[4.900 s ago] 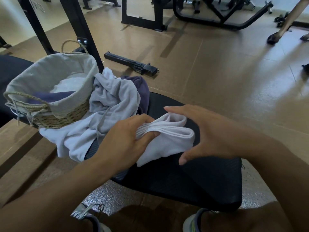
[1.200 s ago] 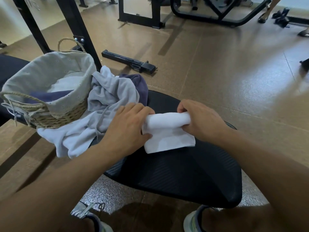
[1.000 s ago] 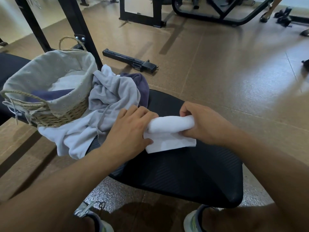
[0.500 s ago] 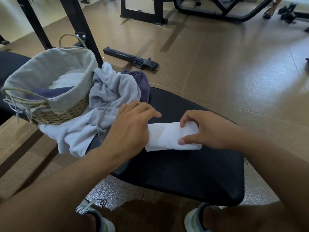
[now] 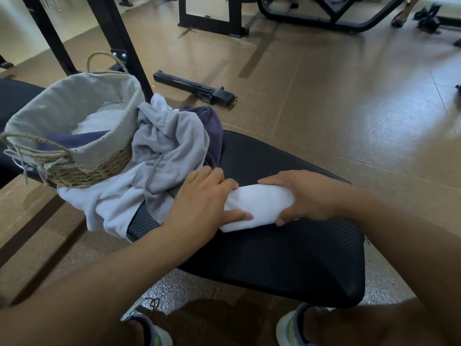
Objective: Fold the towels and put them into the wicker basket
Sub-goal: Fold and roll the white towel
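Observation:
A small white towel (image 5: 258, 207), folded into a thick roll, lies on the black bench pad (image 5: 287, 258). My left hand (image 5: 202, 203) grips its left end, thumb underneath and fingers over the top. My right hand (image 5: 304, 196) grips its right end the same way. To the left lies a heap of loose towels: a grey one (image 5: 169, 143), a white one (image 5: 112, 203) and a purple one (image 5: 212, 126). The wicker basket (image 5: 94, 168) with a grey cloth liner stands at the far left and holds a white and a dark blue towel.
Black rack posts (image 5: 117, 41) rise behind the basket. A black metal bar (image 5: 197, 88) lies on the brown floor beyond the bench. Gym machine frames (image 5: 311, 13) stand at the back. My shoes (image 5: 149, 328) show below the pad.
The white towel went from a flat fold to a rolled bundle. Both hands closed round its ends and it shifted slightly toward me on the pad.

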`<state>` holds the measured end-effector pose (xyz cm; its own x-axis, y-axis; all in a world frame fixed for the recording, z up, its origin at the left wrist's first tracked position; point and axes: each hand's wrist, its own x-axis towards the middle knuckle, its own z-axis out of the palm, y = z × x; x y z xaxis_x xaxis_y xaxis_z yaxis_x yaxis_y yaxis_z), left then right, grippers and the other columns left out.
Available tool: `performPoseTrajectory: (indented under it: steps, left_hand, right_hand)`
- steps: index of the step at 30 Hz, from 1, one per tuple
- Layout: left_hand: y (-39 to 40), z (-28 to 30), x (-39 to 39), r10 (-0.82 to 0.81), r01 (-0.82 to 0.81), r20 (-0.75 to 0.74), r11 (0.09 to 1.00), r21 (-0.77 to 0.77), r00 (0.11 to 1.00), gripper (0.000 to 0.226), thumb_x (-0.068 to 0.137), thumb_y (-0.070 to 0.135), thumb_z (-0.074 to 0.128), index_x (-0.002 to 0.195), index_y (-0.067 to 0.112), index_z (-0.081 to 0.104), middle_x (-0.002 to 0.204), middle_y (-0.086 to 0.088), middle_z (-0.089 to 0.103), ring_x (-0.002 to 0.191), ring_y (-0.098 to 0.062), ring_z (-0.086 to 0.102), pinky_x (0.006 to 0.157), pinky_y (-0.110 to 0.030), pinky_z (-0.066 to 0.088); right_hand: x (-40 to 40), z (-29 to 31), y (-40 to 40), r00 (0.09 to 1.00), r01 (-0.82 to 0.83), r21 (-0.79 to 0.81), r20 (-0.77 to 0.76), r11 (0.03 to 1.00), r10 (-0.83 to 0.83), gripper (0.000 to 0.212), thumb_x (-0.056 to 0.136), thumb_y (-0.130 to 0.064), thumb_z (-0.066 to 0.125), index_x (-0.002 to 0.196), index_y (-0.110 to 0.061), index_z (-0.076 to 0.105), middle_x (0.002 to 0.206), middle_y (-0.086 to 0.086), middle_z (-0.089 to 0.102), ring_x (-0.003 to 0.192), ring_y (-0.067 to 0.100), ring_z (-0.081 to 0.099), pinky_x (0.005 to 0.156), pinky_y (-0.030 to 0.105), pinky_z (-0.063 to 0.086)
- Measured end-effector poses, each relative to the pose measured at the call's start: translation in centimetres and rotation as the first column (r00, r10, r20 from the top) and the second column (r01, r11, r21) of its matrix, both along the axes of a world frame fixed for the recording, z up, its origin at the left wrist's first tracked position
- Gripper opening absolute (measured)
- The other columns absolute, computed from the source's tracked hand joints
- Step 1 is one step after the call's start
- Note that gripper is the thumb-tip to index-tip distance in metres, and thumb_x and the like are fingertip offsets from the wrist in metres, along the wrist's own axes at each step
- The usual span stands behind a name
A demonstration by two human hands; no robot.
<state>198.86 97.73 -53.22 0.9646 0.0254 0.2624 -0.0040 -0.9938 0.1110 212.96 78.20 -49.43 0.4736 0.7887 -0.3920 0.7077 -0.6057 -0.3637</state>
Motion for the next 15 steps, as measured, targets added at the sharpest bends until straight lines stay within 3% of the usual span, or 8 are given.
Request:
performPoseTrajectory:
  steps: [5,9,13,15]
  left_hand:
    - [-1.0,-0.3,0.0,0.028,-0.022,-0.084,0.997,0.070,0.996,0.080,0.061,0.086,0.037,0.095,0.022,0.072,0.082,0.003,0.050,0.081,-0.021,0.050,0.075,-0.037,0.040]
    - [-1.3,0.0,0.0,0.055,-0.047,-0.100,0.996,0.075,0.993,0.075,0.061,0.086,0.049,0.094,0.021,0.068,0.088,0.002,0.051,0.087,-0.021,0.049,0.078,-0.037,0.040]
    - [-1.1,0.7,-0.3,0.085,-0.080,-0.077,0.995,0.062,0.993,0.075,0.065,0.088,0.036,0.089,0.022,0.061,0.087,0.006,0.052,0.089,-0.019,0.047,0.081,-0.036,0.038]
    - [-1.0,0.8,-0.5,0.110,-0.110,-0.046,0.994,0.004,0.993,0.073,0.065,0.090,0.032,0.079,0.022,0.057,0.080,0.007,0.052,0.086,-0.019,0.047,0.081,-0.037,0.038]
  right_hand:
    - [0.7,-0.4,0.2,0.996,0.000,0.044,-0.093,0.999,0.004,0.071,0.062,-0.035,0.090,0.124,-0.046,0.057,0.117,-0.021,0.061,0.106,0.003,0.057,0.087,0.026,0.049]
    - [0.7,0.2,0.1,0.987,0.065,0.130,-0.152,0.989,-0.045,0.064,0.063,-0.025,0.092,0.114,-0.042,0.058,0.109,-0.020,0.063,0.095,-0.007,0.058,0.068,0.012,0.045]
    - [0.6,1.5,-0.6,0.921,0.226,0.329,-0.379,0.917,-0.091,0.068,0.068,-0.016,0.092,0.125,-0.034,0.058,0.119,-0.014,0.063,0.112,0.004,0.062,0.091,0.027,0.057]
    - [0.0,2.1,-0.7,0.863,0.342,0.408,-0.492,0.846,-0.112,0.072,0.071,-0.017,0.089,0.132,-0.034,0.055,0.120,-0.005,0.066,0.111,0.011,0.066,0.094,0.035,0.058]
